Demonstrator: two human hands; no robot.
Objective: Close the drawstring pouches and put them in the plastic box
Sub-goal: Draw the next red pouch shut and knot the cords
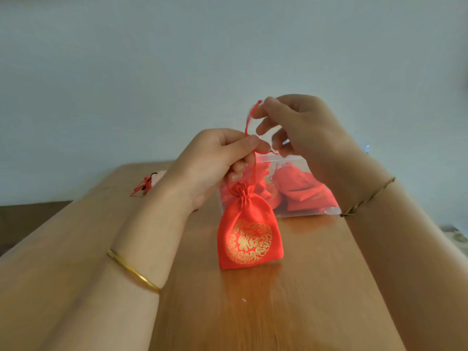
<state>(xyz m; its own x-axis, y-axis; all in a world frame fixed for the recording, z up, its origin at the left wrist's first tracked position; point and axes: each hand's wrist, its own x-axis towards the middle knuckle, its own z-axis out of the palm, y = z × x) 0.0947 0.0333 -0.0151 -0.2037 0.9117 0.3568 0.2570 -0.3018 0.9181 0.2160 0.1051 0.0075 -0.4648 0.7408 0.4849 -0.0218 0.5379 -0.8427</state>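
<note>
1 red pouch hangs by its drawstring from 2 grips.

The red pouch [249,234], its neck gathered shut, hangs upright with its base at or just above the bench [253,312]. Just above the pouch, the left grip [212,163] pinches the drawstring [247,122]. Higher and to the right, the right grip [304,127] pinches the cord's end. Directly behind the pouch, the plastic box [306,214] holds more stored pouches [301,191], partly hidden by both hands. Far back-left lies a red tasselled item [141,187], half covered by the left wrist.

Pouch [249,231] in the middle of the table [253,312], plastic box [307,212] right behind it toward the far edge, more pouches [301,191] piled in the box, and a small corded item [144,185] by the far left edge.
</note>
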